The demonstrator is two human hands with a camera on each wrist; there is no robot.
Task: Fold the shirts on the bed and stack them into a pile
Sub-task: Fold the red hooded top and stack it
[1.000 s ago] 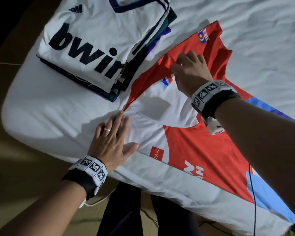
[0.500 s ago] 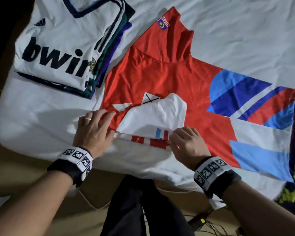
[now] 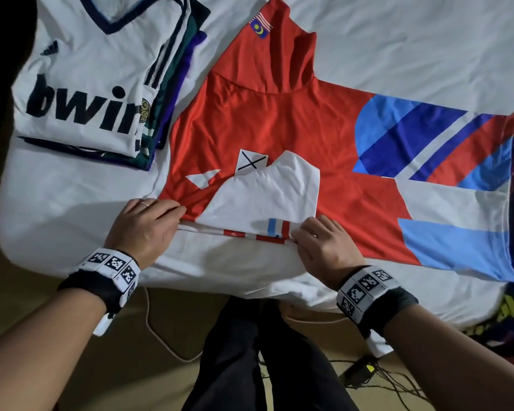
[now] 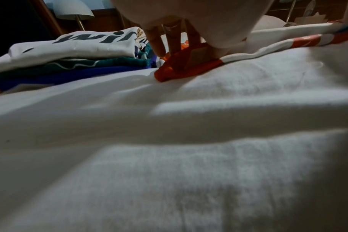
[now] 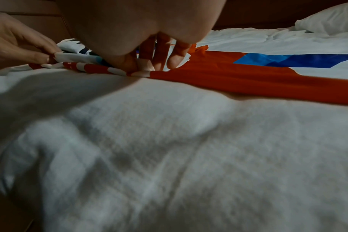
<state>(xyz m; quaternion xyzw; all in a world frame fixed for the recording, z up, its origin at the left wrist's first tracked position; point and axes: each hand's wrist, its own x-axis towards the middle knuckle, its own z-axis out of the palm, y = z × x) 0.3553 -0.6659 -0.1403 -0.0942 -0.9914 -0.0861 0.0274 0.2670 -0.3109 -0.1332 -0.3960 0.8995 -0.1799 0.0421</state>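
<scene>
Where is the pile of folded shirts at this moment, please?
In the head view, the pile of folded shirts sits at the upper left of the bed, just left of the red shirt and beyond the left hand.

Both hands low, left hand (image 3: 144,225) and right hand (image 3: 324,244) fingers curled, pinching

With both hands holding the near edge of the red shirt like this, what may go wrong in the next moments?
1. The white sleeve folded onto the red shirt looks wrinkled; it may slip open when the left hand and right hand lift the edge.
2. The shirt's near edge lies close to the bed edge, so it could slide off.
3. The pile sits very near; a wide fold may push it.
</scene>
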